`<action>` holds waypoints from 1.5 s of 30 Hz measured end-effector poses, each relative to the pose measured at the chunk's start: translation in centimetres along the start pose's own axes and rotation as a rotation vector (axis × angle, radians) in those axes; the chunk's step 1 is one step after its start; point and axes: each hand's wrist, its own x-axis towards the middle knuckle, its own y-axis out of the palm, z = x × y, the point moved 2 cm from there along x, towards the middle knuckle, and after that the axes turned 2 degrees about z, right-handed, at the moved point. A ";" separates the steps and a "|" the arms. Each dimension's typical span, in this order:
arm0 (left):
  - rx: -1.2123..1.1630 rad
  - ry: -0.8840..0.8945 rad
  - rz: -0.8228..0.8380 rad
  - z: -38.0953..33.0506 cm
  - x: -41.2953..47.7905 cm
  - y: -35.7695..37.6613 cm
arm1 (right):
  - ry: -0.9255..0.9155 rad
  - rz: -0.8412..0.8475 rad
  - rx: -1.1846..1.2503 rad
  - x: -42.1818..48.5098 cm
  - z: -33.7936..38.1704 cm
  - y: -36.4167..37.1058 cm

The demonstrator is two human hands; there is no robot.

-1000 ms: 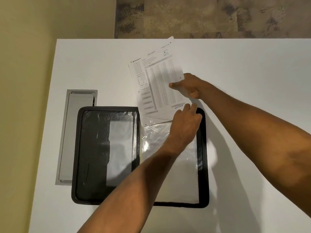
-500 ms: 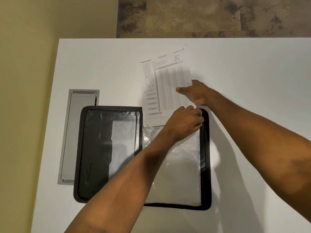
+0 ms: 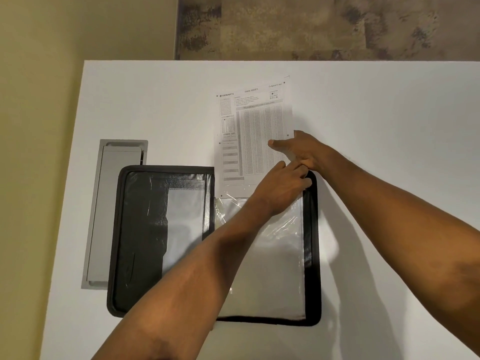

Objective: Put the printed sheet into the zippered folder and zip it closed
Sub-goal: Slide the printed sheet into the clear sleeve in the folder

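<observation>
The black zippered folder [image 3: 161,229] lies open flat on the white table [image 3: 389,126]. Its right half carries clear plastic sleeves [image 3: 275,261]. The printed sheet [image 3: 252,136] stands lengthwise above that half, its bottom edge tucked just into the top of a sleeve. My right hand [image 3: 301,149] pinches the sheet's right edge, thumb on the print. My left hand [image 3: 280,185] grips the sleeve's top edge at the folder's upper right corner, fingers curled beside the right hand. The folder's zipper pull is not visible.
A grey rectangular cable hatch [image 3: 114,211] is set into the table just left of the folder. The table's left edge runs beside a yellow wall [image 3: 39,152]. Patterned floor [image 3: 324,24] shows beyond the far edge.
The sheet has turned from tilted to nearly square with the folder, its bottom edge reaching the sleeve opening. My left hand has curled onto the sleeve's top edge.
</observation>
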 end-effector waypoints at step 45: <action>-0.294 -0.286 0.017 1.4 1.0 0.7 | 0.048 0.225 -0.506 -1.2 0.3 -4.6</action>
